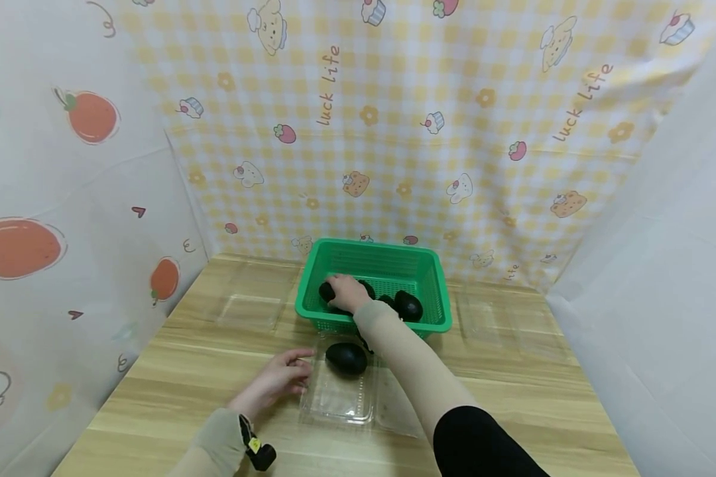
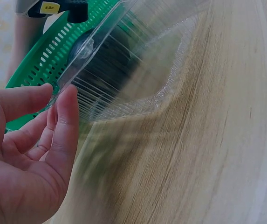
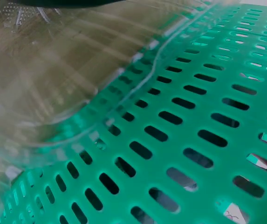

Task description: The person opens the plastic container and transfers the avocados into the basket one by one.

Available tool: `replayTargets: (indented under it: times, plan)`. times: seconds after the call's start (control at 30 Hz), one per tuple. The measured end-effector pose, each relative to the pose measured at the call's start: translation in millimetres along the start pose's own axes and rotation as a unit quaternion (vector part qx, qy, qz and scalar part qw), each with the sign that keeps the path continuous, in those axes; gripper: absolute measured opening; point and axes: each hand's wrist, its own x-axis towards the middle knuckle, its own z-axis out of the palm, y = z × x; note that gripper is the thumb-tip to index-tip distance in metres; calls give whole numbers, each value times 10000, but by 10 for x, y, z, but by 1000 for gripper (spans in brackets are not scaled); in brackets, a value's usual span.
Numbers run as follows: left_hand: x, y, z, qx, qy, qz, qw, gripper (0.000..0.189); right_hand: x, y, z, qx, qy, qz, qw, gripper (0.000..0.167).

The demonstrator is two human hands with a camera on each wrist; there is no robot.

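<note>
My right hand [image 1: 349,293] reaches into the green basket [image 1: 443,291] and grips a dark avocado [image 1: 327,291] near its left end. More dark avocados [image 1: 408,306] lie in the basket, partly hidden by that hand and forearm. In front of the basket is a clear plastic container [image 1: 340,405] with one avocado [image 1: 347,358] in its far half. At the container's left side is my left hand [image 1: 280,377]. The left wrist view shows its thumb and finger pinching the container's rim [image 2: 84,56]. The right hand is out of the right wrist view.
The container's clear lid [image 1: 394,404] lies to its right, partly under my right forearm. Other clear plastic containers lie at the back left [image 1: 253,305] and back right [image 1: 483,321] of the wooden table [image 1: 173,397]. Patterned cloth hangs behind the basket.
</note>
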Motion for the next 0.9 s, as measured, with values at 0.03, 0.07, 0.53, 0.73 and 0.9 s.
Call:
replayTargets:
  times: [0.03,0.07,0.53,0.73,0.9]
  plan:
    - [-1,-1,1,4,8,-2,10000,51,-3,-2,4,11,-14,15,10000,61]
    - [-3,-1,2,4,20,-7,10000,51,-4,-5,7,16,-35,31,10000,61]
    - [26,-10,-12,-13,61,-50,10000,49,-5,-7,19,-280,-147,-30,9995,61]
    - [14,-3,-6,-23,41,-48,10000,49,2,-14,25,-333,-216,-88,9992,59]
    - [8,5,-4,-8,40,-41,10000,50,6,-19,38,-341,-265,-77,9990,59]
